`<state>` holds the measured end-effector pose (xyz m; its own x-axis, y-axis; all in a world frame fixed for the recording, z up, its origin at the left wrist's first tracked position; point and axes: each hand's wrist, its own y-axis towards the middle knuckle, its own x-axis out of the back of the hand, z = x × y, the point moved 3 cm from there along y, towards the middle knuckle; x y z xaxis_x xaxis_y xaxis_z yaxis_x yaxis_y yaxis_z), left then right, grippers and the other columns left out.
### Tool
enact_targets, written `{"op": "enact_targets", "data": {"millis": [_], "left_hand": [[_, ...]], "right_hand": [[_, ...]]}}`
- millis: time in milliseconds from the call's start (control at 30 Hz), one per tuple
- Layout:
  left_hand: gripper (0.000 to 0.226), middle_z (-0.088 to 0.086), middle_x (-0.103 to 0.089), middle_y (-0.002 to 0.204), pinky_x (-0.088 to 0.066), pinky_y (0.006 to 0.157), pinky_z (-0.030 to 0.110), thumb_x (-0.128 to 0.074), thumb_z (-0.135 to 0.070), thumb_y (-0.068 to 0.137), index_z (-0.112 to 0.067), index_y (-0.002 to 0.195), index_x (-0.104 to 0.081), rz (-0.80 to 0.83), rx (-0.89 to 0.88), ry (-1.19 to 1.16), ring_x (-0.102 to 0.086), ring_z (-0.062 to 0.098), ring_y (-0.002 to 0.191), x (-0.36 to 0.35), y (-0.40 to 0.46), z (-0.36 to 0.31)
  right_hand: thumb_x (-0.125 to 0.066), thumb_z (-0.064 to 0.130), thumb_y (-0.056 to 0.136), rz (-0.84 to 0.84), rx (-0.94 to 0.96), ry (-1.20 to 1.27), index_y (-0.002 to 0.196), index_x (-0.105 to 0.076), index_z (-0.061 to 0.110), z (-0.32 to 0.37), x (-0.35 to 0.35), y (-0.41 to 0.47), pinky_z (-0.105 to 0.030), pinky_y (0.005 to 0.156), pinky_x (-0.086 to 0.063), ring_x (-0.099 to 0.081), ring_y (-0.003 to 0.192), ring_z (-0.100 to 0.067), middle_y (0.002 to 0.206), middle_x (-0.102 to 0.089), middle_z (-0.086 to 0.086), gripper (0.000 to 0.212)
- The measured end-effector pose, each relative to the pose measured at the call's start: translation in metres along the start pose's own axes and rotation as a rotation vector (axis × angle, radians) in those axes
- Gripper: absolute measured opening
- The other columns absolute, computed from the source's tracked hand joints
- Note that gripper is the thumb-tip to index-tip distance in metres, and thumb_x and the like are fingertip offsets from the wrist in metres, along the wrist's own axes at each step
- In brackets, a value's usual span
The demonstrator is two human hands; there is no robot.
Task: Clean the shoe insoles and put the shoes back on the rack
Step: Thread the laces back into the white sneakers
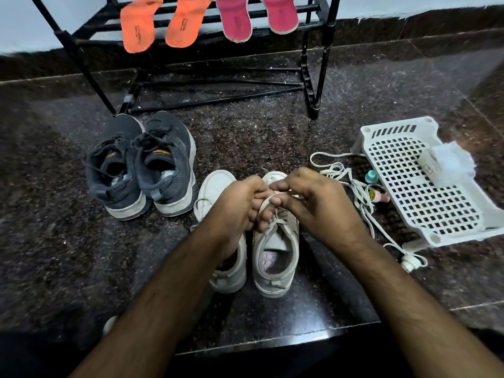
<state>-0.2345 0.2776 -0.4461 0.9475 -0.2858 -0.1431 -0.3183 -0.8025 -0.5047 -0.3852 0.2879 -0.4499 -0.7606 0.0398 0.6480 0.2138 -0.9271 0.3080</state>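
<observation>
My left hand (240, 205) and right hand (313, 203) each hold a narrow grip pinching the lace (268, 199) over the right white shoe (275, 246), standing on the floor (68, 255) directly beneath them.

Dark speckled granite floor (259, 132) fills most of the frame, glossy with faint reflections. A matching dark skirting (409, 31) crosses the upper edge beneath a pale wall (24, 23), possibly light blue. A tile joint runs lower right.

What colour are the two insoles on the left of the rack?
Orange: the two foam insoles on the black rack, seen in the head view.
</observation>
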Motion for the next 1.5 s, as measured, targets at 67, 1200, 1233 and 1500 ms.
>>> {"op": "enact_targets", "data": {"millis": [67,1200,1233,1500], "left_hand": [[0.041,0.010,-0.059,0.059,-0.040,0.051,0.028,-0.033,-0.024,0.099,-0.005,0.081,-0.064,0.009,-0.027,0.077,-0.051,0.019,0.047,0.002,-0.001,-0.006],[0.033,0.038,-0.051,0.070,-0.035,0.068,0.044,-0.064,-0.021,0.072,0.009,0.066,-0.052,-0.103,-0.417,0.106,-0.044,0.029,0.072,0.020,0.001,-0.013],[0.023,0.036,-0.054,0.068,-0.036,0.068,0.042,-0.061,-0.016,0.072,0.004,0.062,-0.056,-0.119,-0.415,0.108,-0.045,0.029,0.069,0.021,0.001,-0.012],[0.033,0.028,-0.037,0.058,-0.031,0.051,0.050,-0.057,-0.015,0.078,0.007,0.061,-0.040,-0.147,-0.446,0.232,-0.031,0.026,0.059,0.025,0.004,-0.008]], "right_hand": [[-0.067,0.038,0.090,-0.009,0.000,-0.021,0.109,-0.073,0.026,-0.003,0.002,0.000,-0.039,0.075,-0.055,-0.064,0.087,-0.009,0.093,-0.062,0.013,0.023],[-0.054,0.067,0.085,0.204,-0.512,-0.592,0.086,-0.069,0.027,-0.045,0.011,-0.010,-0.036,0.092,-0.037,-0.044,0.103,-0.027,0.091,-0.042,0.001,0.043],[-0.055,0.069,0.083,0.164,-0.527,-0.551,0.080,-0.067,0.027,-0.046,0.012,-0.011,-0.035,0.087,-0.042,-0.049,0.098,-0.026,0.085,-0.049,0.002,0.044],[-0.042,0.057,0.098,-0.076,-0.749,0.279,0.082,-0.053,0.013,-0.040,0.010,-0.008,-0.031,0.052,-0.052,-0.063,0.053,-0.019,0.066,-0.071,-0.006,0.048]]}}
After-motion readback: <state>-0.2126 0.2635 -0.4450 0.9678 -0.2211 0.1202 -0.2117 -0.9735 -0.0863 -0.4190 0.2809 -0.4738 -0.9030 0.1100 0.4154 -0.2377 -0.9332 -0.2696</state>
